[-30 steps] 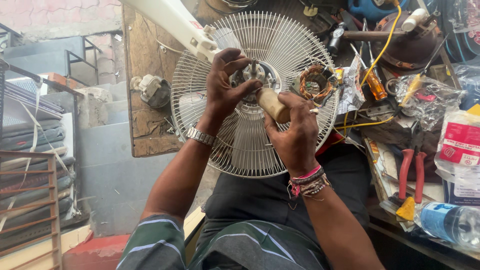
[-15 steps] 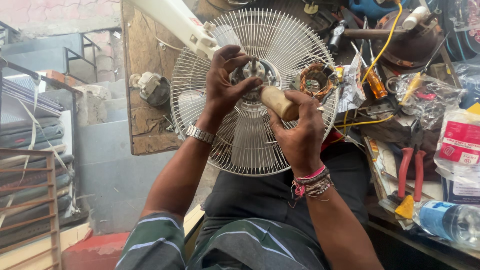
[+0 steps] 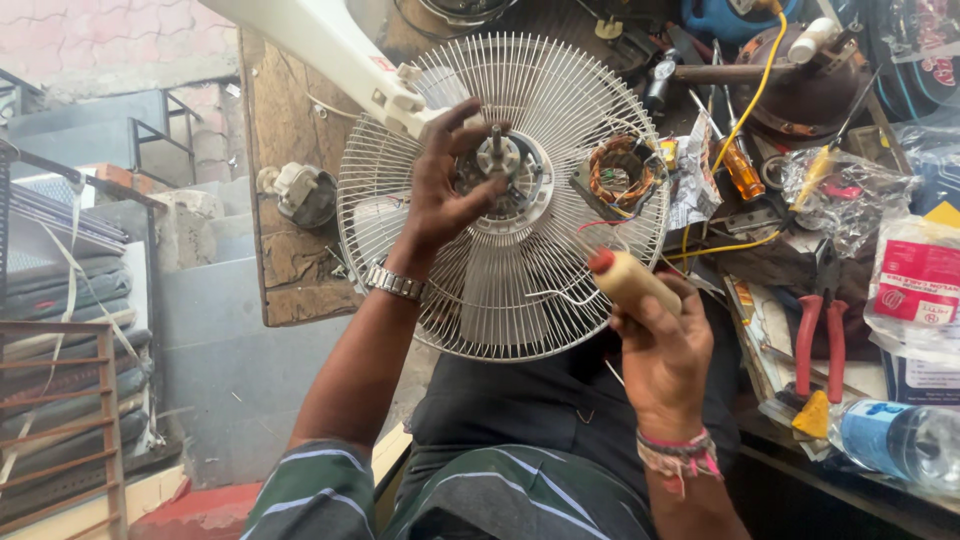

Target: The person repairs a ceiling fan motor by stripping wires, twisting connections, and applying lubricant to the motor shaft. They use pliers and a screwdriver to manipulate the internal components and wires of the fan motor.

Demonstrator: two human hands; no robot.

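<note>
left hand [image 3: 445,195] at the fan grille [image 3: 500,195] hub, right hand [image 3: 665,350] around a red-tipped bottle [image 3: 630,280]

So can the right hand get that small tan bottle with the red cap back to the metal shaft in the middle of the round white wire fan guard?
Probably yes. The right hand holds the small tan bottle just off the guard's lower right edge, and nothing lies between it and the metal shaft. The left hand's fingers sit beside the hub, not over the shaft.

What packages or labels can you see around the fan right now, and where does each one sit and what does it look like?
Clear plastic packet: right edge of the bench, flat, with a red and white label.
Crumpled clear plastic bag: above that packet, right of the fan guard.
Small bottle: in the right hand, cream-coloured with a red cap.
</note>
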